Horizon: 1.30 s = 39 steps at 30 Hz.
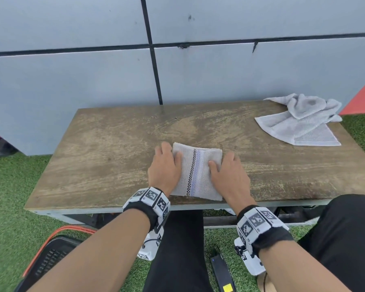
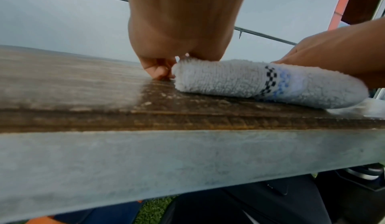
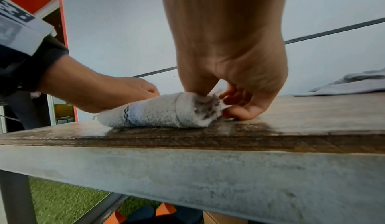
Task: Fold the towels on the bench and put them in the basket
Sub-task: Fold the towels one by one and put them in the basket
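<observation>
A folded white towel with a checkered and blue stripe lies near the front edge of the wooden bench. My left hand pinches its left edge, thumb on top and fingers curled at the side. On the opposite side my right hand pinches the right edge the same way, with the fingers tucked against the layered end of the towel. A second, pale grey towel lies crumpled at the bench's far right corner. A black basket with an orange rim stands on the grass, low at the left.
A grey panelled wall rises right behind the bench. Green artificial grass surrounds it. My legs in black trousers sit close to the front edge. A black device lies on the grass between them. An orange-red panel stands at far right.
</observation>
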### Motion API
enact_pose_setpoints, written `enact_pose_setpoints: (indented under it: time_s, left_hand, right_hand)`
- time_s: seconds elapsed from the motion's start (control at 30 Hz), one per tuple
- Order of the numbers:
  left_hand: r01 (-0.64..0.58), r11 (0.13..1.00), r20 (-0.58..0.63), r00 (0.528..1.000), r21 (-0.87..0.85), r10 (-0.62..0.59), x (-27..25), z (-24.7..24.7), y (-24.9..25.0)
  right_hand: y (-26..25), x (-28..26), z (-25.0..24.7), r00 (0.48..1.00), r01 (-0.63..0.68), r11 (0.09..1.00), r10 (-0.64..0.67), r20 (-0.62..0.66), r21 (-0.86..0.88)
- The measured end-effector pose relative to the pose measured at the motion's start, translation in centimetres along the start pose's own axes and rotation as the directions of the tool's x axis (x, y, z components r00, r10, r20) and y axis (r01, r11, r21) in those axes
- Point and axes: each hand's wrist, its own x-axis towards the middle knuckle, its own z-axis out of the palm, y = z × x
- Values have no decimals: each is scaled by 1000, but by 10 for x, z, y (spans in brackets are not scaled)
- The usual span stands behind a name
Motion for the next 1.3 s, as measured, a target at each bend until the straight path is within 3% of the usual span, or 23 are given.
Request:
enact_pose_setpoints:
  time_s: [0.07,0.1,0.13,0.2,0.27,0.43,0.63,0.8,0.93,1.07,1.3]
  left_hand:
    - [-157,986,-82,983,58,162,-7,-1,0]
    - [-247,965,-47,967,93,252,-13,0,1]
    - [-320,942,36,948,101,318,-19,2,2]
    - [-348,933,221,920,88,322,-29,8,0]
    - [-295,951,304,918,92,256,-28,13,-4]
    - [-248,953,350,920,173,176,-13,15,-3]
    - [-28,960,166,986,277,-20,-15,13,15]
    - [183,969,76,977,167,-198,-40,9,17]
    - [234,961,61,968,147,-245,-50,10,20]
    - [294,954,208,931,62,-300,-43,1,30]
    - [324,915,278,926,-239,-256,-56,-33,34]
  right_hand:
    - [-2,1,2,961,214,971,-229,-156,-103]
    - [-3,2,4,928,317,938,-337,-159,-138]
    - [-3,3,7,907,396,907,-410,-91,-141]
    - [-4,4,14,893,444,890,-429,135,-109]
    - [-1,4,20,900,377,922,-343,268,-88]
    - [-5,8,18,907,332,922,-254,335,-199]
    - [-11,7,6,948,286,853,-187,257,-436]
    - [-3,-3,-8,965,234,798,-122,231,-556]
    - [3,-1,-16,969,168,875,-62,239,-454]
    - [9,5,-19,959,114,950,-28,284,-292]
    - [2,10,-18,860,38,998,-54,507,43]
